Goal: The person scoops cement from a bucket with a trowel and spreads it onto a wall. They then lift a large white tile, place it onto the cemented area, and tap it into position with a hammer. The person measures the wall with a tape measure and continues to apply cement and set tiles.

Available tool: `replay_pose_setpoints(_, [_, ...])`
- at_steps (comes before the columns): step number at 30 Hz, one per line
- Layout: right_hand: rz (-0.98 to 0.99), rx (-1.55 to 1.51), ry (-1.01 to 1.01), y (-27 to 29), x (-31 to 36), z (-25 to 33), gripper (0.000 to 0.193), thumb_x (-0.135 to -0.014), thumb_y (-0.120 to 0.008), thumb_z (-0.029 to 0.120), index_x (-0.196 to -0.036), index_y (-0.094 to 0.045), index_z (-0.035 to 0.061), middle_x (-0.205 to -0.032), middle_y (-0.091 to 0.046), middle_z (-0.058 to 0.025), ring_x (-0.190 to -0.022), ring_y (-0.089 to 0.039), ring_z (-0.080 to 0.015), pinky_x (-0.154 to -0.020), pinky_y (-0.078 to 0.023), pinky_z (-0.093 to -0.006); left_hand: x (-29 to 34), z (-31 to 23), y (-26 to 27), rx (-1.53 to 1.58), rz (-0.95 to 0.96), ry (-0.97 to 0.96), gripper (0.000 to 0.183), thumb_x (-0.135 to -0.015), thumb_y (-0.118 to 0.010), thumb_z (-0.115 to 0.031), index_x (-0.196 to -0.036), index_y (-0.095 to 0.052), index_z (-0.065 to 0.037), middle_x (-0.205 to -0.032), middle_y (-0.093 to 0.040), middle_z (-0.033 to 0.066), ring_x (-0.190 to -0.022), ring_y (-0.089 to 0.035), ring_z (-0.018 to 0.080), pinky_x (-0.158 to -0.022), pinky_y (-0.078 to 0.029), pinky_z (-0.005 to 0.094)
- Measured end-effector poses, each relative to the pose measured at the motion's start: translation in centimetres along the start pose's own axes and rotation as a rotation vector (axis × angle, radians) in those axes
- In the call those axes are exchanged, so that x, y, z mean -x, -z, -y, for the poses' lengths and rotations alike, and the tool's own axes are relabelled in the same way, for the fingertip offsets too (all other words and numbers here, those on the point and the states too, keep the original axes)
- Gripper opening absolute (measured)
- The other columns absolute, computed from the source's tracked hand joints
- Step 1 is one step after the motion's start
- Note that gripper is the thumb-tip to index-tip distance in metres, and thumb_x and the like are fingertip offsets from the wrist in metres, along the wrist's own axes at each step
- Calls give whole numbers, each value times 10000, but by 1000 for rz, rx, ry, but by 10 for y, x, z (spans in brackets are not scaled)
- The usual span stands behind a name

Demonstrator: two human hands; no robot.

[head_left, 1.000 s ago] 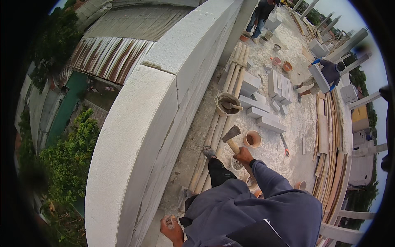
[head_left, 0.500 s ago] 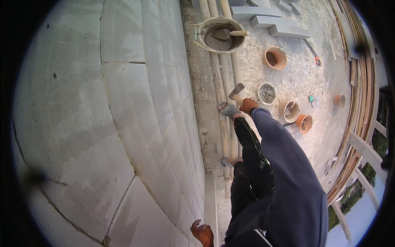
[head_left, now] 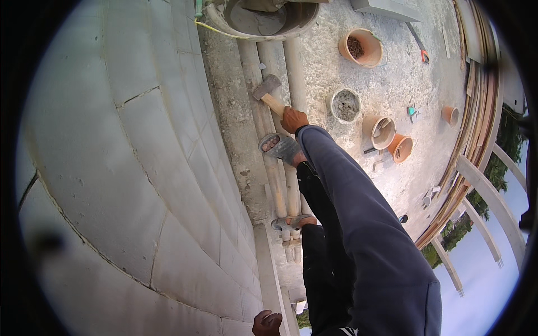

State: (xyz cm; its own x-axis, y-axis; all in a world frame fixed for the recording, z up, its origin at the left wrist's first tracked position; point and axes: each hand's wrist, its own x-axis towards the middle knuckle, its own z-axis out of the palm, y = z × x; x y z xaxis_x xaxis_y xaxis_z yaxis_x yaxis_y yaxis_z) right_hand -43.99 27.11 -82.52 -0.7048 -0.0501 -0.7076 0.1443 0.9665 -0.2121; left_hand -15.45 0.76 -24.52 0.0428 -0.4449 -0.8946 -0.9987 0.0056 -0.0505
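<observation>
My right hand (head_left: 295, 120) is wrapped around the pale wooden handle of a hammer (head_left: 267, 87) with a dark, broad metal head. The head is held above the round poles on the ground, ahead of my sandalled foot (head_left: 278, 147). Low in the picture, my left hand (head_left: 267, 323) is beside the pale block wall (head_left: 185, 140). Its fingers are loosely curled, with nothing visible in them, and the lower edge cuts it off. Mortar joints run between the large smooth blocks.
A mortar bucket (head_left: 263, 25) with a trowel stands across the poles (head_left: 295, 67) at the top. To the right are several small buckets, one with grey mortar (head_left: 345, 105), one with brown pieces (head_left: 361, 48). A saw (head_left: 419, 45) lies beyond; stacked timber (head_left: 476, 145) lines the right side.
My right hand has carried the hammer leftward, over the poles ahead of my foot. The view has shifted, so the mortar bucket looks larger and higher up. My left hand stays low beside the wall.
</observation>
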Motion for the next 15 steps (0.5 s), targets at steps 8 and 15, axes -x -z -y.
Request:
replay_pose_setpoints(8, [-458,-141,489,190,63,63,211,-823,-716,186,-946,-632,36,-901,-650,-153,-829,-689,-341,-687,-554,-457,-4,-6,-1,250,49,-19,240,-892,-743,-44,-1111,-691,38,-1018,-722,113,-908,-680,205,-785,-567,312])
replay_pose_setpoints(15, [-724,619,257,382,-108,26,175,-913,-604,170,-1032,-712,101,-1050,-603,-93,-1019,-588,-276,-815,-465,-475,-27,4,-16,331,123,-76,184,-920,-705,-29,-1095,-678,20,-991,-688,95,-869,-642,182,-807,-557,333])
